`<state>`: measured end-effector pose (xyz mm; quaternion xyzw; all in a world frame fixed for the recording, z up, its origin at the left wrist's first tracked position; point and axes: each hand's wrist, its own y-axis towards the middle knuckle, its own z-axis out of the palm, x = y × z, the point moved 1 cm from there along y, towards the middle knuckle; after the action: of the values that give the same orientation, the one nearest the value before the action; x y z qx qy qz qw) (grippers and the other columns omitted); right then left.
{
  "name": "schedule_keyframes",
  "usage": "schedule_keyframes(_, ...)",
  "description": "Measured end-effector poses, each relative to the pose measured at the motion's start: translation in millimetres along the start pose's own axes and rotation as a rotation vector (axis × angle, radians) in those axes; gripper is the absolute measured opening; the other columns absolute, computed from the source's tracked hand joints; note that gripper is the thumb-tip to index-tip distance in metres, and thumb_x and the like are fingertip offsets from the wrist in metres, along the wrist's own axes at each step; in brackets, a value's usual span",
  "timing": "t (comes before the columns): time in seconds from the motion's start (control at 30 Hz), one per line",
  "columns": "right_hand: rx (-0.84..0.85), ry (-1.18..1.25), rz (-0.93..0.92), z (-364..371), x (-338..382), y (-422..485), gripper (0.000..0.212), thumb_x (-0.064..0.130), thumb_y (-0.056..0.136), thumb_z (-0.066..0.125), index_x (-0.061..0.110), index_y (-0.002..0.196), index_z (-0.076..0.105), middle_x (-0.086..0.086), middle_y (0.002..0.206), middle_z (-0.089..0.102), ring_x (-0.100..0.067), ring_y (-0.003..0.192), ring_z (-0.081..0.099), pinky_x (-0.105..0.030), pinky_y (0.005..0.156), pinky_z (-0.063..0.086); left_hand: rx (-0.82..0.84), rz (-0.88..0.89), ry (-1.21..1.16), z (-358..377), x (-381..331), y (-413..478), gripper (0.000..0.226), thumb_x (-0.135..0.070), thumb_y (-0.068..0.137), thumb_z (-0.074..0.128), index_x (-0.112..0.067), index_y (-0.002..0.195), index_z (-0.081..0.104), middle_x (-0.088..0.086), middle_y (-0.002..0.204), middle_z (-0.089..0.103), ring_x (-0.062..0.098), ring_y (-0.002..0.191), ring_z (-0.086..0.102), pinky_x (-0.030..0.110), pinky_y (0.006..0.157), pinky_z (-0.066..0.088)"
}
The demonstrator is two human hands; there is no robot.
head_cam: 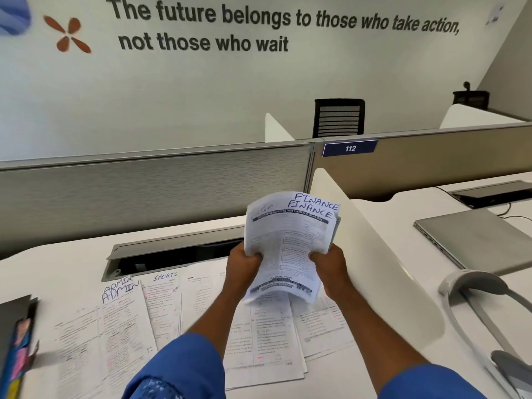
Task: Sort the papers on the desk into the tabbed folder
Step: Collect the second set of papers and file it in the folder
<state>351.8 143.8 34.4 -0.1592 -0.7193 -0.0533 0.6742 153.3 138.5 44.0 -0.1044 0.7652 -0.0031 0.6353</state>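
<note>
Both forearms are extending forward from the bottom of the frame, raised above the desk (72,263). The left hand (243,264) and right hand (328,263) are gripping a FINANCE paper stack (288,243) by its side edges, upright at centre frame. The tabbed folder (17,338) is lying at lower left; ADMIN papers (121,318) and SPORTS papers (164,300) are lying flat on the desk.

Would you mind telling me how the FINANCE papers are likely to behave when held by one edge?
Probably floppy: the FINANCE papers bow and crumple where the left hand and right hand grip them. Likely light, being a thin bundle. Sheets look fanned at the top, so they may slide apart.
</note>
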Motion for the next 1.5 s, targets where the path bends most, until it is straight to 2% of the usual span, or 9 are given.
schedule_keyframes(0.17, 0.042, -0.092, 0.106, -1, -23, 0, 0.029, -0.005, 0.086, 0.061, 0.01, 0.109, 0.068, -0.014, 0.107, 0.072, -0.032, 0.096, 0.068, -0.041, 0.085, 0.058, -0.006, -0.039, 0.064, 1, 16, -5, 0.024, -0.002, 0.081, 0.061, -0.009, 0.104, 0.064, 0.007, 0.094, 0.068, 0.02, 0.084, 0.063, 0.032, 0.073, 0.053)
schedule_keyframes(0.27, 0.004, -0.11, 0.053, -1, -20, 2, 0.03, -0.001, 0.088, 0.062, 0.007, 0.117, 0.067, -0.009, 0.105, 0.072, -0.028, 0.095, 0.068, -0.035, 0.081, 0.057, -0.018, -0.015, 0.043, -2, 13, -3, 0.018, -0.005, 0.081, 0.064, -0.01, 0.097, 0.065, 0.006, 0.09, 0.069, 0.016, 0.079, 0.063, 0.032, 0.069, 0.053)
schedule_keyframes(0.4, 0.0, -0.101, -0.031, 4, -8, 0, 0.028, -0.001, 0.088, 0.061, 0.017, 0.108, 0.068, 0.003, 0.093, 0.071, -0.017, 0.088, 0.067, -0.024, 0.074, 0.051, -0.029, -0.01, -0.027, -7, 8, 1, 0.02, -0.021, 0.066, 0.064, -0.023, 0.086, 0.065, 0.003, 0.088, 0.071, 0.021, 0.085, 0.067, 0.042, 0.076, 0.057)
schedule_keyframes(0.57, 0.031, -0.158, 0.068, 4, -26, 2, 0.029, 0.002, 0.086, 0.066, 0.008, 0.114, 0.068, -0.004, 0.098, 0.071, -0.026, 0.094, 0.068, -0.03, 0.077, 0.054, 0.005, -0.029, 0.029, -10, 22, 1, 0.036, -0.022, 0.069, 0.061, -0.015, 0.104, 0.067, 0.002, 0.096, 0.071, 0.021, 0.09, 0.068, 0.047, 0.083, 0.058)
schedule_keyframes(0.73, 0.004, -0.169, 0.043, 1, -27, 1, 0.028, 0.004, 0.09, 0.063, 0.004, 0.118, 0.067, -0.007, 0.103, 0.07, -0.025, 0.091, 0.065, -0.021, 0.067, 0.049, -0.041, -0.012, 0.059, -7, 22, -1, 0.026, -0.025, 0.075, 0.057, -0.015, 0.096, 0.067, 0.002, 0.089, 0.071, 0.02, 0.084, 0.067, 0.049, 0.08, 0.058)
schedule_keyframes(0.93, -0.003, -0.195, -0.046, 8, -8, 5, 0.028, 0.005, 0.09, 0.063, 0.005, 0.118, 0.067, -0.003, 0.097, 0.067, -0.023, 0.092, 0.064, -0.027, 0.078, 0.049, -0.082, 0.064, 0.077, -10, 3, 1, 0.007, -0.014, 0.087, 0.057, -0.011, 0.086, 0.063, 0.013, 0.087, 0.069, 0.026, 0.08, 0.064, 0.044, 0.073, 0.055)
schedule_keyframes(1.13, 0.206, -0.153, -0.083, 35, 2, -2, 0.033, 0.002, 0.087, 0.065, 0.01, 0.119, 0.068, -0.006, 0.11, 0.074, -0.025, 0.101, 0.07, -0.045, 0.093, 0.056, -0.145, 0.07, 0.112, -62, -10, 3, 0.014, -0.007, 0.087, 0.058, -0.01, 0.095, 0.068, 0.006, 0.087, 0.071, 0.021, 0.078, 0.065, 0.033, 0.069, 0.053)
schedule_keyframes(1.33, 0.571, 0.181, 0.144, 84, 1, -29, 0.046, -0.007, 0.083, 0.065, 0.0, 0.129, 0.059, -0.016, 0.123, 0.069, -0.033, 0.113, 0.067, -0.05, 0.102, 0.049, -0.161, -0.041, 0.064, -132, 4, -11, 0.02, -0.004, 0.086, 0.058, -0.009, 0.103, 0.067, 0.007, 0.096, 0.071, 0.025, 0.086, 0.068, 0.036, 0.076, 0.057)
schedule_keyframes(1.5, 0.767, 0.155, 0.263, 126, -9, -57, 0.049, -0.004, 0.081, 0.067, 0.002, 0.129, 0.06, -0.016, 0.127, 0.067, -0.035, 0.118, 0.064, -0.053, 0.106, 0.046, -0.173, -0.117, -0.034, -188, 20, -30, 0.022, 0.001, 0.086, 0.056, -0.013, 0.099, 0.066, 0.005, 0.097, 0.072, 0.022, 0.085, 0.069, 0.034, 0.074, 0.056)
